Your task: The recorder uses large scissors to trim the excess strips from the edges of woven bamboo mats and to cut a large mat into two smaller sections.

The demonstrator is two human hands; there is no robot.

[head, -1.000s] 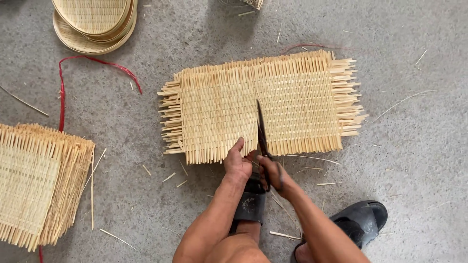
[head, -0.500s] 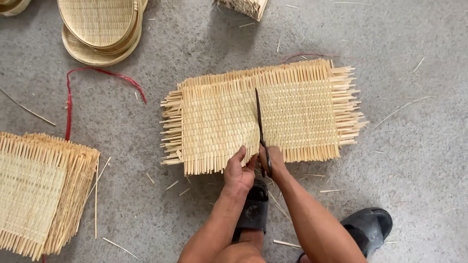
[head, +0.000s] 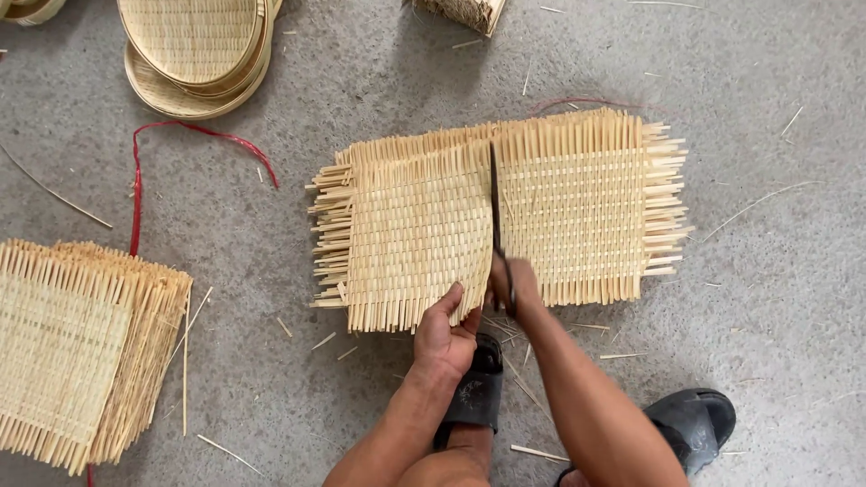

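the right hand (head: 512, 290) grips dark scissors (head: 495, 212) whose blades run straight away from the person up the middle of the woven bamboo mat (head: 577, 207), long axis along the cut. the left hand (head: 444, 332), fingers pinched on the mat's near edge just left of the cut, lifts that half. stacked mats (head: 72, 347) and round trays (head: 194, 50) lie well apart on the concrete floor (head: 776, 343).

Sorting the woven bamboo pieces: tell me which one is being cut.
The square mat at centre, split by the scissors in the right hand; the left stack lies untouched.
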